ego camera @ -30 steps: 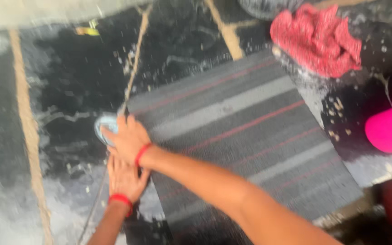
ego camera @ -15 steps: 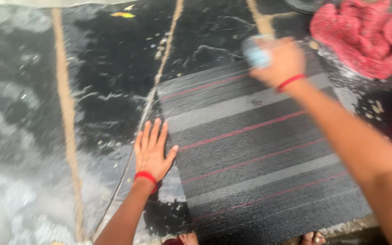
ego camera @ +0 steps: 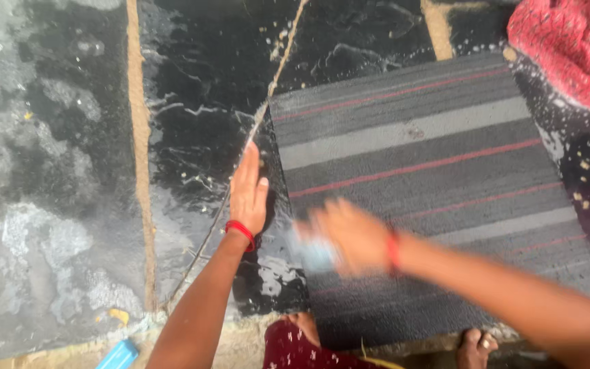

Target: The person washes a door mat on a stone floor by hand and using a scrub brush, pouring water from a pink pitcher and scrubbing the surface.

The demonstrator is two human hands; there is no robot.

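Left hand [ego camera: 248,188] flat, fingers open, pinning the left edge of the grey red-striped mat [ego camera: 431,157] on the wet black floor [ego camera: 192,82], right hand [ego camera: 349,236] (motion-blurred) clutching a pale blue scrubber [ego camera: 315,253] on the mat's near-left corner, red cloth [ego camera: 575,48] far right.

Soft daylight, no hard shadows. Wet black stone floor [ego camera: 199,82] shiny with white glare. Right hand [ego camera: 349,236] very blurry, small pale blue thing [ego camera: 317,254] in it smeared. Left hand [ego camera: 248,188] sharper. Grey striped mat [ego camera: 418,157] fairly clear.
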